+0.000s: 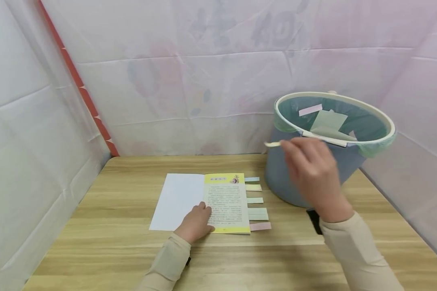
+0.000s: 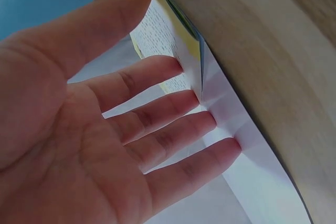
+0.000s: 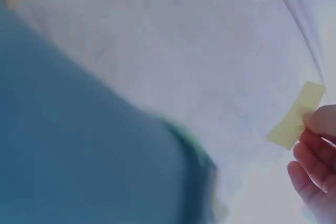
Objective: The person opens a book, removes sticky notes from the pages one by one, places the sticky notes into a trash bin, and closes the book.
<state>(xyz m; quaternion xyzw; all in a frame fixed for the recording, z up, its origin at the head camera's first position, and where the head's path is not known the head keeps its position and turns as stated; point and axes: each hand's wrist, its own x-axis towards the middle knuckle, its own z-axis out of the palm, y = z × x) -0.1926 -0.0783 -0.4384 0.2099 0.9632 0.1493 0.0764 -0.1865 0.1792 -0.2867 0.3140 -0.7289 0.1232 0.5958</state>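
An open booklet [image 1: 225,202] lies on the wooden table, its left side a blank white page [image 1: 180,198] and its right side printed text with yellow bands. Several coloured paper tabs [image 1: 258,214] stick out from its right edge. My left hand [image 1: 194,222] rests on the booklet near the fold at the bottom, fingers spread and straight in the left wrist view. Raised in front of the bin [image 1: 295,173], my right hand [image 1: 313,173] pinches a small yellow sticky strip [image 3: 296,116] between thumb and fingers. The strip stands clear of the bin's rim, to its left.
The blue-grey bin with a white rim [image 1: 389,125] and green liner stands at the table's back right. Inside it lie a pale green paper [image 1: 329,120] and a pink strip [image 1: 310,110]. White printed sheeting [image 1: 204,81] hangs behind and beside the wooden table [image 1: 105,222].
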